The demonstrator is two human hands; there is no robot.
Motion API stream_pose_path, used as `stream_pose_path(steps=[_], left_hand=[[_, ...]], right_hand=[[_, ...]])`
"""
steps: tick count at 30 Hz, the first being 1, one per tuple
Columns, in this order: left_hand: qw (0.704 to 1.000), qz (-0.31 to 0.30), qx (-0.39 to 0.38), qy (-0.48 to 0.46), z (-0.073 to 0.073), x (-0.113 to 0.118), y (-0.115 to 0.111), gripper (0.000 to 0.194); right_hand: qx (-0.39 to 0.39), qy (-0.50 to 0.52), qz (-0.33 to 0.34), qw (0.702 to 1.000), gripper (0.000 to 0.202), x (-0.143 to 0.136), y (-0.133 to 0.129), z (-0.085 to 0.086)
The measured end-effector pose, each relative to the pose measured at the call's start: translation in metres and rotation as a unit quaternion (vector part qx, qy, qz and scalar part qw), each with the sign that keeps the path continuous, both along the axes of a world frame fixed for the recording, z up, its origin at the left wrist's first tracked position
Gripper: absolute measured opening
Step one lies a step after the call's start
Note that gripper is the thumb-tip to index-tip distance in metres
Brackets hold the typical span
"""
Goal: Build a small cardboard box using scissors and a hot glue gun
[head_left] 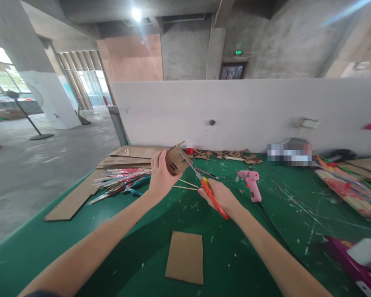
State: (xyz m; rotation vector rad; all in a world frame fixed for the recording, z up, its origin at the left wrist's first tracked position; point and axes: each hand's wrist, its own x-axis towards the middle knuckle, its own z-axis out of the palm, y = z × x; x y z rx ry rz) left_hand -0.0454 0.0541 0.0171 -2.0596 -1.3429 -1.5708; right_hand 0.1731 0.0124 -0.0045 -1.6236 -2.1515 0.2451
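My left hand is closed around a small cardboard piece that looks folded or box-like, with dark print on its face. A thin stick juts from its top edge. In my right hand is a pair of scissors with red-orange and yellow handles. Their blades point up and left and reach the right side of the cardboard piece; I cannot tell whether they touch it. Below both hands, a flat rectangular cardboard piece lies on the green table.
A pink glue gun stands right of my right hand, its cord trailing toward me. Pliers, packaged sticks and cardboard sheets lie left. A red cup and cardboard scraps line the white partition.
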Motion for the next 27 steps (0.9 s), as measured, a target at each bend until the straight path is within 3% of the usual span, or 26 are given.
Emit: stream_pose_path(steps=[5, 17, 27], left_hand=[[1.000, -0.010, -0.002, -0.009, -0.0009, 0.0035, -0.0017, 0.086], [1.000, -0.025, 0.007, 0.004, -0.0088, 0.0052, -0.0004, 0.085], [0.999, -0.033, 0.003, 0.001, -0.0075, 0.0089, -0.0068, 0.087]], right_hand=[[0.008, 0.003, -0.025, 1.000, 0.044, -0.0006, -0.0010, -0.0028], [0.022, -0.015, 0.004, 1.000, 0.040, -0.0002, -0.0030, -0.0016], [0.039, -0.013, -0.041, 0.998, 0.045, -0.0002, -0.0022, -0.0063]])
